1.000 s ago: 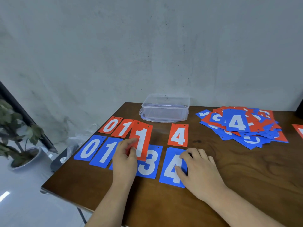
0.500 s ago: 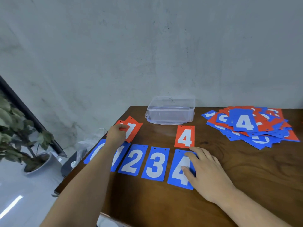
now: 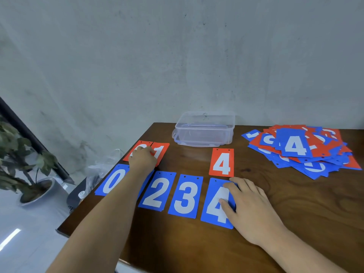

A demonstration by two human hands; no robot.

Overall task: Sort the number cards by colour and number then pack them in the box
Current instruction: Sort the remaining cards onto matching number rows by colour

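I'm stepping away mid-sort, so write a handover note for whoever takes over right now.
Left hand rests on the red 0 and 1 cards; grip unclear.
Right hand lies flat on the blue 4.
Laid out: blue 0, blue 2, blue 3, red 4.
Clear box holds no cards.
Left: sort the mixed pile, then pack.

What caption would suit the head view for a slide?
Left hand touches the red 1 card; right hand rests on the blue 4 card.
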